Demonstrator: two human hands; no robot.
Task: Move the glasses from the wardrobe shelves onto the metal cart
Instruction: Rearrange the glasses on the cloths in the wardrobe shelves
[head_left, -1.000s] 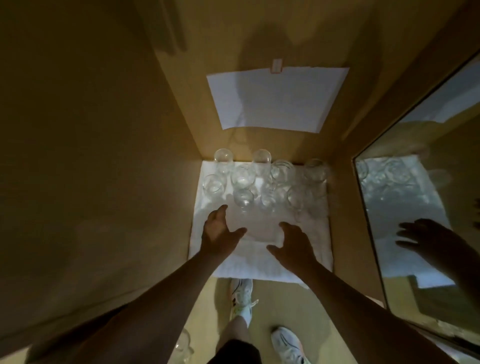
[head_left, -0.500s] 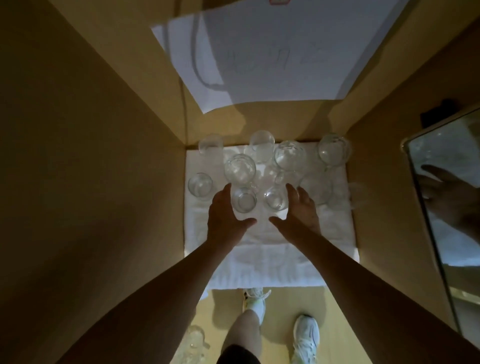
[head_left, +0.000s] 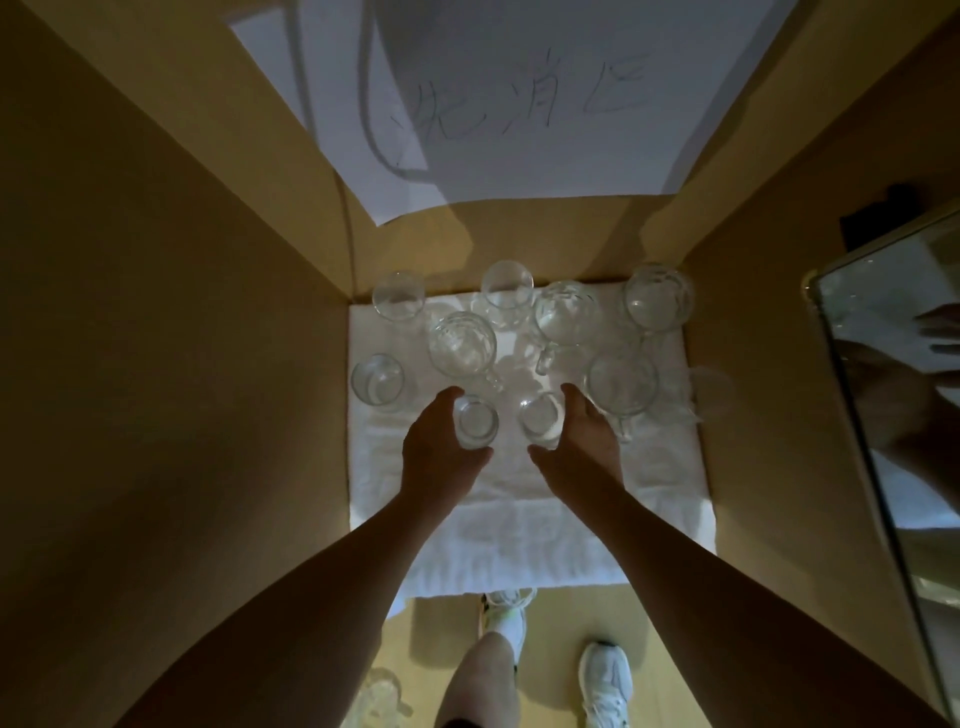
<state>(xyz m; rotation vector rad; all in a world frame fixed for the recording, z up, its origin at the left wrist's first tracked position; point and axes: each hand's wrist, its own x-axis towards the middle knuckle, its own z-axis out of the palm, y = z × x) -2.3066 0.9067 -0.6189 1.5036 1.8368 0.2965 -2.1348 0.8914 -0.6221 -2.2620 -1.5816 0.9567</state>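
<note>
Several clear glasses stand on a white towel that covers the wardrobe shelf. My left hand curls round a small glass at the front of the group, fingers on its left side and thumb under its near side. In the same way my right hand wraps a second small glass just to the right. Both glasses still stand on the towel. Behind them are a faceted mug, a second mug and a wide glass. The metal cart is out of view.
Brown wardrobe walls close in on the left, back and right. A white paper sheet with handwriting hangs on the back wall. A mirror stands at the right. More glassware shows on a lower level, next to my feet in white shoes.
Both hands moved forward over the towel and closed round the two front small glasses. The camera came closer to the shelf.
</note>
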